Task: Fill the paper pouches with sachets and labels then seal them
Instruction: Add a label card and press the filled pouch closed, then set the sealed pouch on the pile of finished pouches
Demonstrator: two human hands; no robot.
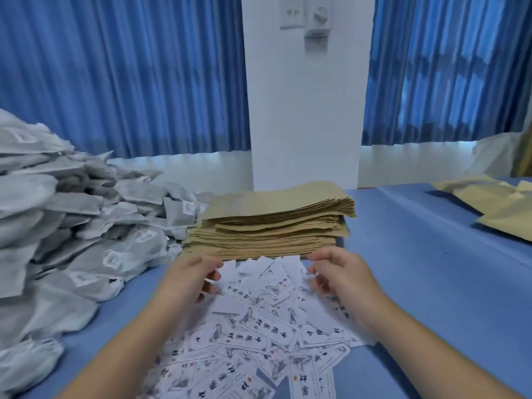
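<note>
Left hand: the left hand point(190, 279) is out over the far left edge of the labels point(259, 326), palm down. Its fingers are loosely curled and there's nothing between them.
Right hand: the right hand point(342, 277) mirrors it on the far right edge, thumb and forefinger reaching towards the foot of the pouch stack. The fingertips are blurred here, so I can't tell whether they're pinching a label or just brushing it.
Hands together or apart: well apart, with the top of the label heap showing between them.
Labels: a loose white scatter printed with black characters and small red marks. It's spread across the blue table point(417, 283) right in front of the person, slips overlapping every which way.
Paper pouches: a tall stack of paper pouches point(273, 223), flat and brown, sits just beyond the labels and touches their far edge. The top ones are fanned a little to the right.
Sachets: a big grey-white mound of sachets point(72, 214) is piled on the left, spilling down against the left side of the pouch stack.
Far right: a few more brown pouches point(495, 208) lie on the table, well away from the hands.
Backdrop: blue curtains point(129, 76) hang either side of a white pillar point(305, 110) that carries a switch plate point(290, 15).
</note>
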